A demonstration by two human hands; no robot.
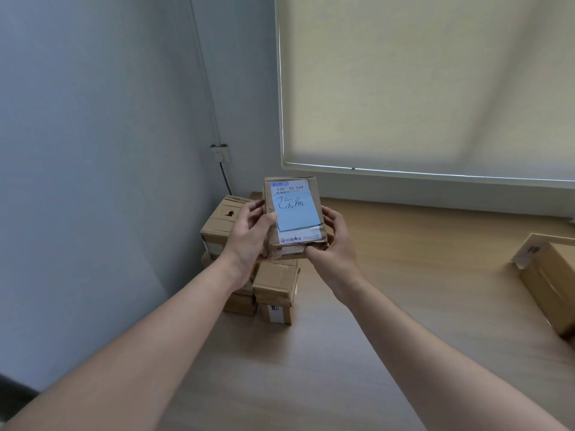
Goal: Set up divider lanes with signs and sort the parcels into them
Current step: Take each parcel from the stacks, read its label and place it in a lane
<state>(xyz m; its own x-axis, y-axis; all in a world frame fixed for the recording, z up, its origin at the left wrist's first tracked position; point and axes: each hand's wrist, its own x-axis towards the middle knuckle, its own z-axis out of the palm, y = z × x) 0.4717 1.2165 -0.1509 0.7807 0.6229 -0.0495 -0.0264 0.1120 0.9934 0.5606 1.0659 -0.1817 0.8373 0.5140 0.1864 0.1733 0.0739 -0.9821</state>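
Two bare forearms reach forward from the bottom corners, and between them the left hand [249,231] and the right hand [334,244] hold one small cardboard parcel [294,213] up in the air above the wooden desk [389,306]. The left grip is curled round the parcel's left edge, thumb lying on the front face and fingers wrapped behind; the right grip cups the lower right corner, thumb pressed at the bottom edge and fingers bent along the right side. The parcel is tilted so that its face is toward the camera, and that face carries a shipping label [295,209] with a printed number line at the top, a pale blue area with dark handwriting across it, and a strip of print along the bottom. Just beyond and below the hands, a stack of parcels [273,287] stands on the desk near the corner of the room, several brown boxes piled on one another, the largest at the back left close to the wall. At the right edge of the desk, well apart from the stack, lies another brown box [547,284] with an upright cardboard flap beside it. Farther back, a wall socket [220,152] with a dark cable sits on the grey wall, and a cream roller blind [435,88] covers the window.
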